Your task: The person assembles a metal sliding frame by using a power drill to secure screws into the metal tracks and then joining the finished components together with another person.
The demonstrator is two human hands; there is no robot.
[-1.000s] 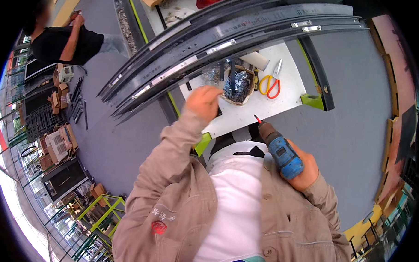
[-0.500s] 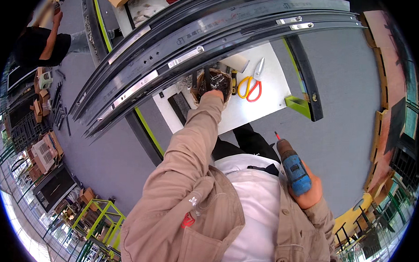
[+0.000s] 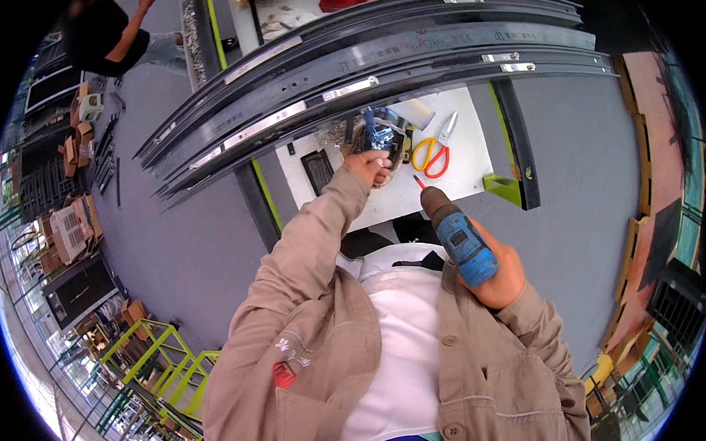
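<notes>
My right hand (image 3: pixel 501 274) is wrapped around a blue cordless drill (image 3: pixel 463 241) with a red-tipped bit, which points up and left toward the white board. My left hand (image 3: pixel 370 167) is closed with its fingers curled, over the near edge of a round container (image 3: pixel 383 136) of small dark fasteners. What the fingers hold, if anything, is too small to make out. Scissors (image 3: pixel 433 152) with one yellow and one red handle lie right of the container. A black rectangular tray (image 3: pixel 317 171) lies to the left of it.
Long dark metal profiles (image 3: pixel 358 61) with silver brackets span the frame beyond my hands. A green-and-black frame leg (image 3: pixel 517 148) stands at right. Another person (image 3: pixel 110 37) works at the far left. Cartons (image 3: pixel 79 145) line the left side, near a green metal frame (image 3: pixel 154 361).
My left hand has lifted back out of the container with its fingers curled. The drill in my right hand has moved left and up, closer to the left hand.
</notes>
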